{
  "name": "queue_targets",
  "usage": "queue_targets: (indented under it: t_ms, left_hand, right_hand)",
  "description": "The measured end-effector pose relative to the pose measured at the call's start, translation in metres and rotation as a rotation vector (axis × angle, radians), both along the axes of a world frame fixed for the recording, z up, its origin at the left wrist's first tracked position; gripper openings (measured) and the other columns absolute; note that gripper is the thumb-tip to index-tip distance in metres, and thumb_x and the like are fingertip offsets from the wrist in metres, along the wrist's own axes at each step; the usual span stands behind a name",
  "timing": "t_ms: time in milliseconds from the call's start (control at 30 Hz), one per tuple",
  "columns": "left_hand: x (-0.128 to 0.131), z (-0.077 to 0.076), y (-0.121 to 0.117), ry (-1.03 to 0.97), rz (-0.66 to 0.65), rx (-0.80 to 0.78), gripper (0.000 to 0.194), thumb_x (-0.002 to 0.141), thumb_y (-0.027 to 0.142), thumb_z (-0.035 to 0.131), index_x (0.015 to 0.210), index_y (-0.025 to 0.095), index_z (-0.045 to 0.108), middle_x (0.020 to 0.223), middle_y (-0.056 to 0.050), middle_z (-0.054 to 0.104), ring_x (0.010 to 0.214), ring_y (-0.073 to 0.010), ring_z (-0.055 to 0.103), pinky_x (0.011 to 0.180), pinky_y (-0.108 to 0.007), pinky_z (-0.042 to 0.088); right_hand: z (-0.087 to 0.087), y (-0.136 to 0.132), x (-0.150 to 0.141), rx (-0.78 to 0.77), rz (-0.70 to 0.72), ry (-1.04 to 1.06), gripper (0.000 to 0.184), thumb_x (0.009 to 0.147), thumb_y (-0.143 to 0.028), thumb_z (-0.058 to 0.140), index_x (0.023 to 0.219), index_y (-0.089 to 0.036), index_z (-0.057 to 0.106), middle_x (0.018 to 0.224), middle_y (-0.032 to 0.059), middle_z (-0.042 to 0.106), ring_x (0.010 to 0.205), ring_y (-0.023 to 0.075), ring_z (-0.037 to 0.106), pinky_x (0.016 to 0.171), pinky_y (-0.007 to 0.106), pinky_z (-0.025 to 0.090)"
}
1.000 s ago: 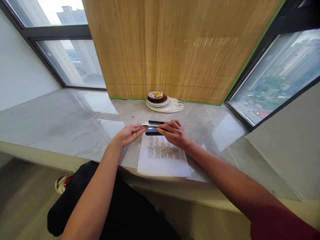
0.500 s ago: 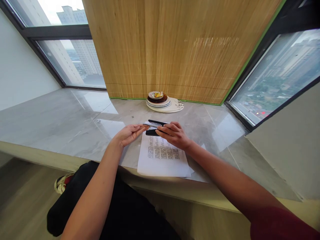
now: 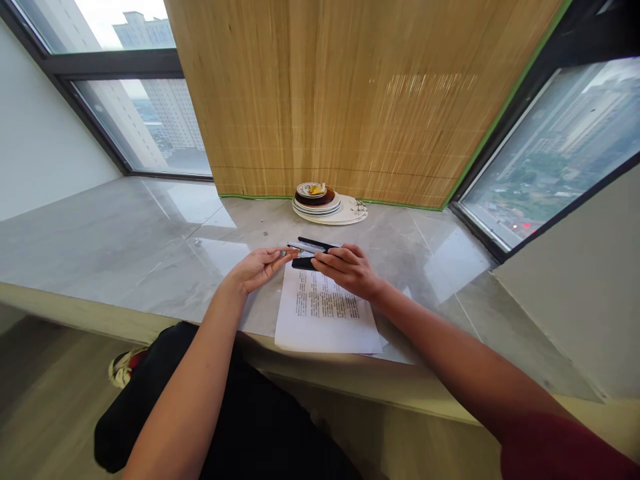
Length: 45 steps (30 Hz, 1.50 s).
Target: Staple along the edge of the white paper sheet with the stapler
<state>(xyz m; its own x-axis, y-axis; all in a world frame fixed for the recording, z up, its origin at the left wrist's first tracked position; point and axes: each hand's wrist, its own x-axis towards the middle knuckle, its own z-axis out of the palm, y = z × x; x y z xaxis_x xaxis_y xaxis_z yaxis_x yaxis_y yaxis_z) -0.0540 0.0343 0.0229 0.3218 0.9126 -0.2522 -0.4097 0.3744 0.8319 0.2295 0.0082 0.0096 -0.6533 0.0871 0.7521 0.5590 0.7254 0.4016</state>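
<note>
Above centre, a plate holds something yellow; mid-frame, right hand grasps opened stapler, left hand meets its tip, grip unclear.

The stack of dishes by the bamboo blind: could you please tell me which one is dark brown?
It is the round dish beneath the small patterned plate on top and above the white plates; the others showing are pale.

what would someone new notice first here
Probably the big bamboo blind filling the upper middle. Below it, the right hand grips what looks like an opened black stapler over a printed sheet, the left hand at its end. Behind them, a stack of plates sits by the blind's lower edge.
</note>
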Motion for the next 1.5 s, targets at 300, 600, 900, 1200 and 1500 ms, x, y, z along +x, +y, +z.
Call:
queue_targets:
  t_ms: [300,600,900,1200,1500]
  left_hand:
    - [-0.001,-0.002,0.001,0.018,-0.025,0.03,0.04,0.102,-0.005,0.045,0.137,-0.008,0.064,0.135,-0.029,0.071,0.129,-0.0258,0.072,0.12,-0.026,0.051]
    - [-0.001,-0.001,-0.002,0.074,-0.032,0.053,0.033,0.1,-0.003,0.054,0.13,-0.002,0.07,0.13,-0.026,0.075,0.127,-0.0247,0.073,0.121,-0.029,0.051]
    - [-0.005,-0.004,-0.001,0.169,-0.064,0.058,0.02,0.093,-0.001,0.069,0.11,0.006,0.078,0.119,-0.018,0.079,0.103,-0.0195,0.081,0.103,-0.026,0.064]
    - [0.009,0.0,-0.01,0.234,-0.199,0.16,0.035,0.071,0.021,0.098,0.1,0.011,0.08,0.093,-0.01,0.08,0.079,-0.0146,0.076,0.072,-0.02,0.062]
    - [0.025,0.008,-0.022,0.32,-0.293,0.3,0.038,0.065,0.034,0.098,0.092,0.015,0.08,0.072,-0.002,0.07,0.062,-0.0087,0.057,0.056,-0.021,0.038]
  right_hand:
    - [-0.007,0.016,-0.001,-0.756,-0.072,0.765,0.024,0.082,-0.024,0.085,0.105,-0.026,0.083,0.104,0.0049,0.084,0.097,0.0284,0.071,0.091,0.045,0.056]
    - [-0.024,0.029,0.005,-1.061,-0.08,0.785,0.028,0.074,-0.029,0.085,0.1,-0.019,0.085,0.094,0.0054,0.084,0.085,0.0276,0.078,0.081,0.04,0.061]
    - [-0.013,0.022,0.002,-0.925,-0.069,0.683,0.041,0.076,-0.03,0.09,0.115,-0.023,0.081,0.113,0.0086,0.082,0.106,0.0324,0.069,0.099,0.051,0.055]
    - [0.0,-0.008,-0.026,-0.474,0.12,0.361,0.025,0.1,-0.031,0.075,0.125,-0.029,0.076,0.116,0.0066,0.079,0.105,0.026,0.068,0.097,0.045,0.051]
    - [-0.001,-0.012,-0.028,-0.454,0.197,0.344,0.012,0.098,-0.031,0.078,0.109,-0.031,0.081,0.099,0.0029,0.081,0.091,0.0225,0.067,0.086,0.041,0.051]
